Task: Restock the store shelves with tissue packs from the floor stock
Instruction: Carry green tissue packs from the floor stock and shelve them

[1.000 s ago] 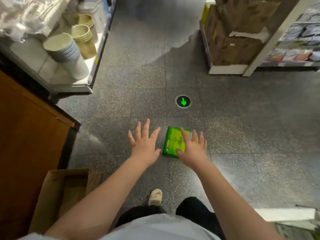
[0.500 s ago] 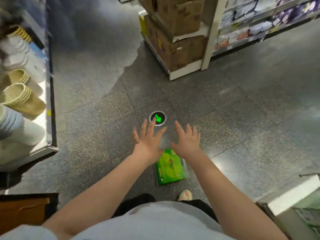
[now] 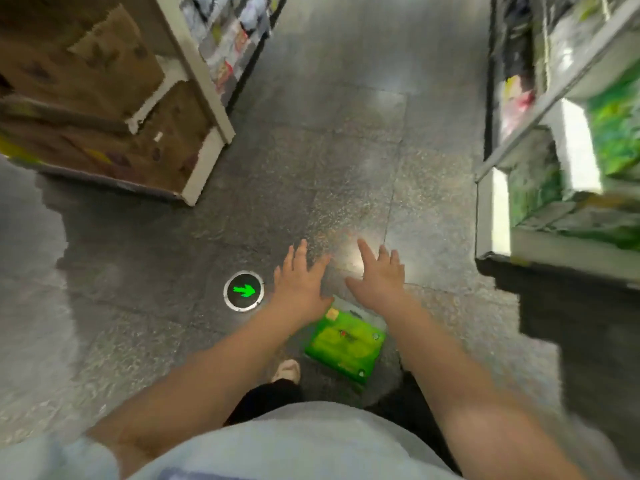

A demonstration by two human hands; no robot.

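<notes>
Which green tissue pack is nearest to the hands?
The green tissue pack lying alone on the floor, just below the left hand and right hand. The other green packs sit on the shelf at right.

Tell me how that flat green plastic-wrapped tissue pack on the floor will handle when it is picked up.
The flat green plastic-wrapped tissue pack probably feels light and squashy. Its glossy wrap may be slippery. Lying flat on the speckled grey floor, it should not roll or tip. Both hands hover open above it.
</notes>
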